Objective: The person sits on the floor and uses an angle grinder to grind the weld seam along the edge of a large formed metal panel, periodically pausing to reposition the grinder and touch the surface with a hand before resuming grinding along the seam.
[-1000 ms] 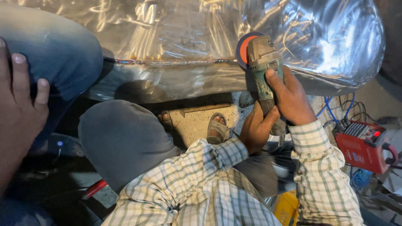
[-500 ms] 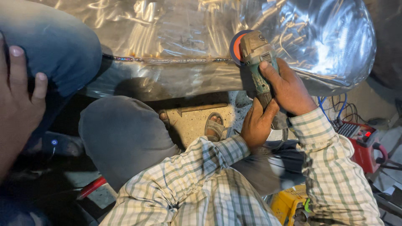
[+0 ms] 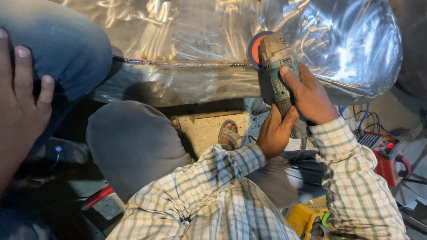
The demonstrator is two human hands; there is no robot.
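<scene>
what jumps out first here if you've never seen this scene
An angle grinder, gripped by the right hand and left hand, meets the weld seam across the shiny steel sheet up top. Another person's hand rests at far left.

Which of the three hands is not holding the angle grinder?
The hand at the far left, another person's, which rests on a knee in blue jeans. The left hand and right hand, both in checked sleeves, grip the angle grinder.

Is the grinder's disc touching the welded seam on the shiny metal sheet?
Touching: in the head view the orange disc meets the seam's right end, with no gap visible.
</scene>
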